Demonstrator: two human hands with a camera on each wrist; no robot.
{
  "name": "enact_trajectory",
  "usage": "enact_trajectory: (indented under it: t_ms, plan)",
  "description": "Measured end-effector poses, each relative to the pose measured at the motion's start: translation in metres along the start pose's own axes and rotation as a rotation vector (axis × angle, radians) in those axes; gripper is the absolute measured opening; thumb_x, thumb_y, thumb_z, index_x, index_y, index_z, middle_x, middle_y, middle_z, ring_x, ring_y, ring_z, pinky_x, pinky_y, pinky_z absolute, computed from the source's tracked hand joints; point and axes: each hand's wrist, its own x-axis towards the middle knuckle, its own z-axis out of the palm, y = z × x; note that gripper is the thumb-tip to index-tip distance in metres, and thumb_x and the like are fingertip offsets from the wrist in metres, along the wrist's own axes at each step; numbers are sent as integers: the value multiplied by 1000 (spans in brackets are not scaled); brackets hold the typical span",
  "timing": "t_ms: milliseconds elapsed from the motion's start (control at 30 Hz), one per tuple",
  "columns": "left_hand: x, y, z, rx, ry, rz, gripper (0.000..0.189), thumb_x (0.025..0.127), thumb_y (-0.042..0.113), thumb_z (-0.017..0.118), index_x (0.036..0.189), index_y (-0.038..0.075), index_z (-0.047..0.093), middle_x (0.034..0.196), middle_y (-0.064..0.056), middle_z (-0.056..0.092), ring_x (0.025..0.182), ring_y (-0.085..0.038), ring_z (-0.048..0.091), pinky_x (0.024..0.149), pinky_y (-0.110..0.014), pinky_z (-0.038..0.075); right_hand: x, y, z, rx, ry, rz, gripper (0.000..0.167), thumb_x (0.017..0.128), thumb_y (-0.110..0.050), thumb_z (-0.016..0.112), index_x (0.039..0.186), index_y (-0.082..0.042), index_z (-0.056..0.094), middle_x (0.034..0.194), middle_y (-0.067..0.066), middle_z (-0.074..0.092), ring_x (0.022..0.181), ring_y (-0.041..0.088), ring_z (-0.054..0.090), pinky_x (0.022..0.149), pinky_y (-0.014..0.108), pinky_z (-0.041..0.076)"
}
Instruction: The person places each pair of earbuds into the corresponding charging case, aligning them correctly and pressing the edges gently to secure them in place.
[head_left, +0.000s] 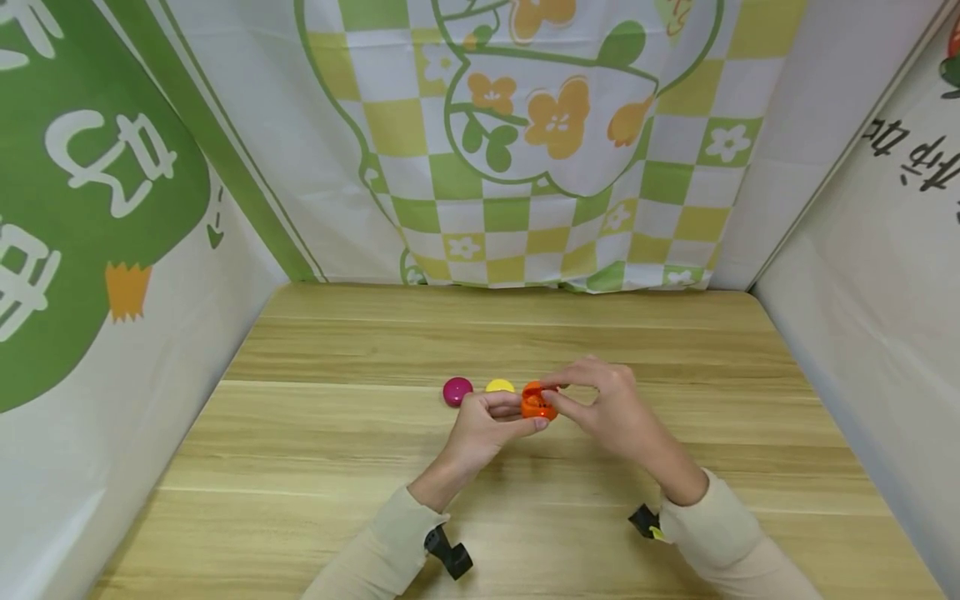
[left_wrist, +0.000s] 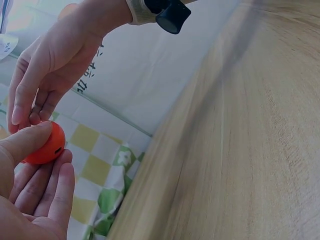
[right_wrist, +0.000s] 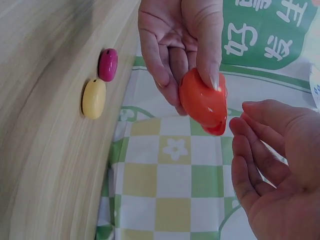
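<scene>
My left hand (head_left: 483, 429) holds a small, rounded orange earbud case (head_left: 538, 408) between thumb and fingers, above the table. In the head view its lid stands up and the hollow inside shows. The left wrist view shows the orange case (left_wrist: 54, 147) with a small dark slot in its side, the left thumb (left_wrist: 32, 140) lying across it. My right hand (head_left: 611, 408) hovers at the case's right side, fingers bent loosely. In the right wrist view, a gap separates the right fingertips (right_wrist: 237, 125) from the orange case (right_wrist: 202, 97); nothing is plainly visible between them.
A magenta rounded case (head_left: 457, 392) and a yellow one (head_left: 499, 386) lie side by side on the wooden table (head_left: 360, 342), just behind the left hand. Printed cloth walls (head_left: 525, 242) stand at the back and both sides.
</scene>
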Motion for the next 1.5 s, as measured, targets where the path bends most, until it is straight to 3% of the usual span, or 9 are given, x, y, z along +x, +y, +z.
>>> enact_trajectory:
  t_ms: [133,233,367,567,667,900,1167,1300,1500]
  plan:
    - [0,-1,0,17,10,6,38,85,16,91,117,1,78,116,-15,81,104,-22,79,89,-28,65,2,6,-7,35,-12,106,18,91,-15,85,108,-16,84,109,-2,82,102,16,77,88,42,65]
    - [1,-1,-1,20,10,18,37,85,15,90,117,1,78,114,-16,81,102,-21,79,88,-28,65,4,14,-14,142,-52,234,15,95,-19,81,110,-16,83,111,3,82,101,18,77,84,36,65]
    - [1,-2,-1,18,5,29,36,85,14,90,117,0,78,114,-16,81,100,-19,79,87,-27,65,6,26,-19,334,-141,424,21,99,-28,77,115,-14,82,114,6,81,103,24,76,84,30,64]
    - [0,-1,0,24,1,18,37,85,16,90,117,2,79,115,-14,81,100,-19,78,88,-27,65,5,43,-17,550,-315,609,39,103,-29,71,127,1,74,118,13,78,107,28,74,97,41,64]
    - [-1,-1,0,31,-5,9,37,85,17,91,117,3,79,115,-13,81,101,-19,78,89,-28,65,5,48,-14,650,-377,643,42,106,-24,66,132,8,67,119,13,77,105,23,75,99,38,63]
    - [0,-4,1,28,-23,24,36,85,15,90,117,1,79,116,-14,81,101,-18,78,88,-27,65,6,52,-13,810,-458,701,42,107,-15,59,135,15,61,107,-1,79,99,13,75,98,33,63]
    - [0,-2,2,26,-27,11,35,86,13,89,116,-1,78,115,-15,81,99,-17,78,88,-27,65,10,56,-16,900,-515,752,26,106,-15,63,124,1,72,103,-2,80,97,12,75,97,30,62]
    - [-1,-1,3,24,-27,9,36,85,13,90,116,0,78,115,-15,81,101,-18,78,88,-27,65,9,56,-16,918,-510,749,23,105,-15,65,122,-1,74,104,-2,80,98,12,75,98,29,62]
    - [-1,-1,1,30,-31,1,37,85,17,90,118,4,79,117,-12,81,103,-18,78,89,-26,64,9,53,-14,834,-452,734,38,102,-14,70,131,11,67,117,6,79,105,16,76,107,40,59]
